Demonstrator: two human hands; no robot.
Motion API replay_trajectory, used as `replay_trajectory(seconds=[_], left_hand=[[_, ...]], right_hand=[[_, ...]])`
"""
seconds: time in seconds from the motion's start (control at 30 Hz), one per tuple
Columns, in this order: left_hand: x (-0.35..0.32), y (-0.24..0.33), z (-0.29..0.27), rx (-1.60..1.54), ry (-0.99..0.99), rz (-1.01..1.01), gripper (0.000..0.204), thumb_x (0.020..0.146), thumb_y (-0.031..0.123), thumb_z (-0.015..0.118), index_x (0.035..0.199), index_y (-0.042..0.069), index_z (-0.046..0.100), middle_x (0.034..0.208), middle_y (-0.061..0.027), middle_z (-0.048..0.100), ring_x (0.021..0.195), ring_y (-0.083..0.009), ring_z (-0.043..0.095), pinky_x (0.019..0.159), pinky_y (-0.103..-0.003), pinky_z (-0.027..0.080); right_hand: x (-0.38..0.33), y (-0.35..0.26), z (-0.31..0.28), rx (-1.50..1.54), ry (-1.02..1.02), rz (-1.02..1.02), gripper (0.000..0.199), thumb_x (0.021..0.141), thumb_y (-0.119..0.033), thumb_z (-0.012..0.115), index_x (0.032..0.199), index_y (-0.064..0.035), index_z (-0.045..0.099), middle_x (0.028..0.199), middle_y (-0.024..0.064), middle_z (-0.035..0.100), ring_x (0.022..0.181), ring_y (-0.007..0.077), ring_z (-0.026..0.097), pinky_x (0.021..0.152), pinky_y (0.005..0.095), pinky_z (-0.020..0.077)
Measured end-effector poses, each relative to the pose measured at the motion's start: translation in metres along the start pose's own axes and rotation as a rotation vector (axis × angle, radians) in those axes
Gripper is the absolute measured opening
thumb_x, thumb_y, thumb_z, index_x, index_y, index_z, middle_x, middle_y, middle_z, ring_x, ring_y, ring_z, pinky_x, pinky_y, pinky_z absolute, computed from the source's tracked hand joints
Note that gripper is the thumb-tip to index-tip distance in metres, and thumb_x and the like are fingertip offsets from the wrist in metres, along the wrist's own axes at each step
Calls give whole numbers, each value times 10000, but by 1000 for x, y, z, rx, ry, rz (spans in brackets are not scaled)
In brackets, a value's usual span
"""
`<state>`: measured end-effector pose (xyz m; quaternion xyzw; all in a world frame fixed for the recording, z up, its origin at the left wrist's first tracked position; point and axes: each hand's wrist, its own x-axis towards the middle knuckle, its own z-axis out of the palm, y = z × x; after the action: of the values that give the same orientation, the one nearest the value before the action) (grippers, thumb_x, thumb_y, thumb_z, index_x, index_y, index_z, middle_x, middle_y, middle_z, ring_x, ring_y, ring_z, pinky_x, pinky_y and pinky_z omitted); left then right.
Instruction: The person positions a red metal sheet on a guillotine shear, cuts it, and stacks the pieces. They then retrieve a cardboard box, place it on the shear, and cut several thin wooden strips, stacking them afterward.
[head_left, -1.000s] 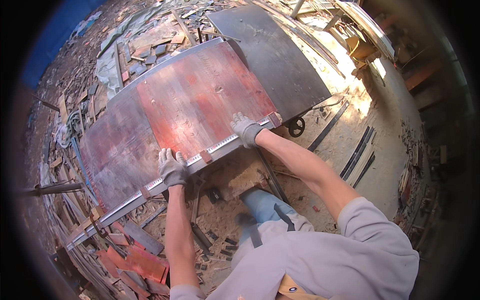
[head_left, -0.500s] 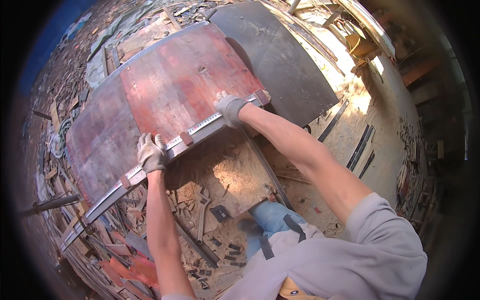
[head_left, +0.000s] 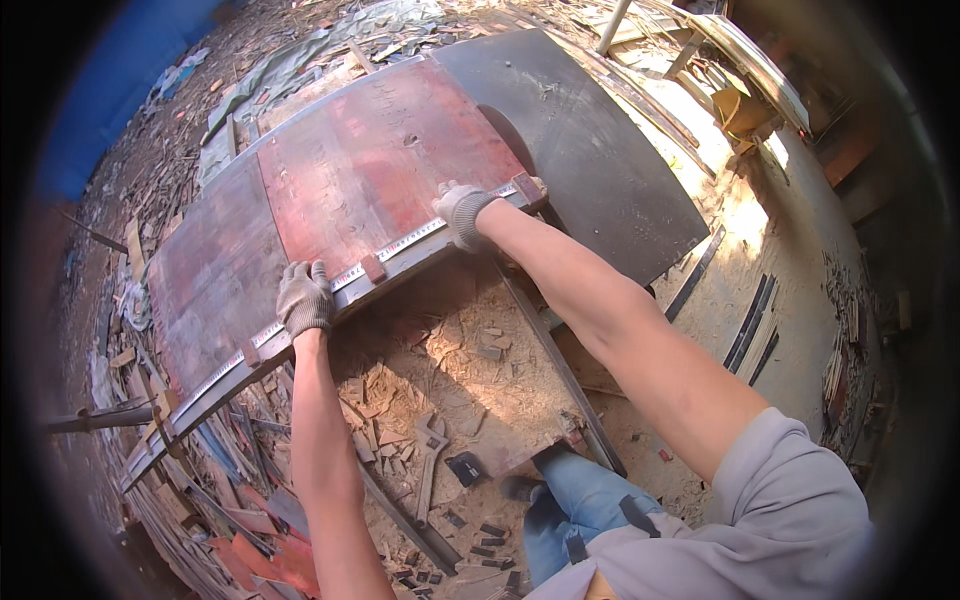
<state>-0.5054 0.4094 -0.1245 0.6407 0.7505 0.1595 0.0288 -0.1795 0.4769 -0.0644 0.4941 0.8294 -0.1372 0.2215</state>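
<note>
A large red-brown plywood board (head_left: 340, 190) lies flat across a work surface, reaching from upper middle down to the lower left. Along its near edge runs a metal rail with a ruler strip (head_left: 400, 250). My left hand (head_left: 303, 297), in a grey knit glove, grips that near edge around the rail. My right hand (head_left: 462, 213), also gloved, grips the same edge further right, near the board's corner. Both arms are stretched out forward.
A dark grey sheet (head_left: 590, 150) lies right of the red board. Below the board, sawdust, wood offcuts (head_left: 440, 370) and a metal frame bar (head_left: 560, 370) cover the ground. Stacked boards (head_left: 200, 510) sit lower left; dark strips (head_left: 750, 320) lie at the right.
The board has slid away from me, up and to the right in the picture. Both hands kept their grip on its near edge and my arms have stretched further out.
</note>
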Motion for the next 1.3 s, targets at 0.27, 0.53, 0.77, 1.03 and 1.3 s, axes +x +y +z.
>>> replay_trajectory(seconds=[0.27, 0.53, 0.77, 1.03, 1.3], left_hand=[[-111, 11, -30, -1, 16, -66, 469, 1013, 426, 586, 1273, 50, 694, 1430, -154, 636, 1345, -343, 582, 1100, -493, 471], [-369, 36, -90, -1, -158, -120, 515, 986, 369, 611, 1359, 16, 646, 1531, -178, 553, 1470, -355, 462, 1173, -519, 399], [-557, 39, -113, -56, -139, -125, 571, 971, 411, 617, 1409, 45, 628, 1548, -177, 552, 1490, -331, 453, 1194, -492, 370], [-675, 79, -161, -256, 313, -489, 794, 965, 509, 702, 1538, 14, 461, 1587, -248, 466, 1496, -390, 426, 1230, -471, 354], [-715, 254, -235, -1665, 99, -678, 816, 974, 615, 687, 1453, -19, 502, 1393, -177, 636, 1265, -341, 633, 1012, -469, 559]], right_hand=[[-95, -30, 52, 4, 89, -16, 887, 713, -216, 893, 1445, 92, 498, 1611, 358, 373, 1534, 474, 361, 1229, 476, 395], [-318, -84, 164, 112, -4, -92, 1041, 777, -334, 848, 1590, 77, 343, 1664, 336, 306, 1568, 438, 310, 1300, 430, 265], [-450, -12, 308, 824, 251, 779, 809, 893, -526, 738, 1410, 77, 586, 1397, 297, 631, 1340, 406, 599, 1128, 448, 466], [-576, 18, 283, 1019, 242, 605, 655, 945, -586, 697, 1142, 35, 763, 1096, 201, 781, 971, 266, 732, 898, 399, 544], [-695, 23, 174, 1752, -24, 346, 276, 993, -407, 708, 815, -201, 667, 631, -64, 566, 463, 45, 451, 395, 240, 337]])
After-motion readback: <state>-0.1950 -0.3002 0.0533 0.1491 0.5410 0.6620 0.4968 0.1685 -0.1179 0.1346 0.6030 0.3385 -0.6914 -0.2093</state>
